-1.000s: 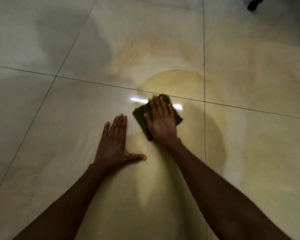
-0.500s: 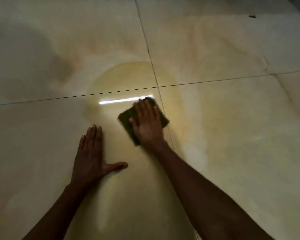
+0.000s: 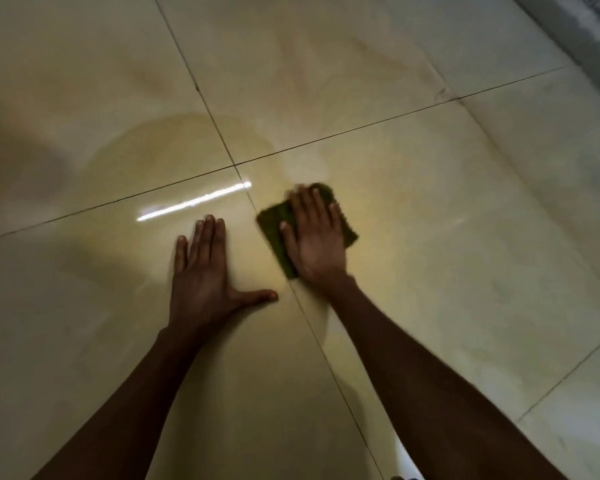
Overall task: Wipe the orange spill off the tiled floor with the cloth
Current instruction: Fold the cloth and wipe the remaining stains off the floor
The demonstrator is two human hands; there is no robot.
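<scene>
On the tiled floor [image 3: 465,237], right hand [image 3: 314,237] fingers flat pressing green cloth [image 3: 274,223], left hand [image 3: 201,271] splayed, grasping nothing.

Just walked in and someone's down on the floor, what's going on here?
A person is wiping a spill off the tiled floor. The right hand presses flat on a dark green cloth, just right of a tile joint. The left hand is spread flat on the floor, apparently as a brace. A yellowish wet patch remains beyond the hands, so the job isn't finished.
</scene>
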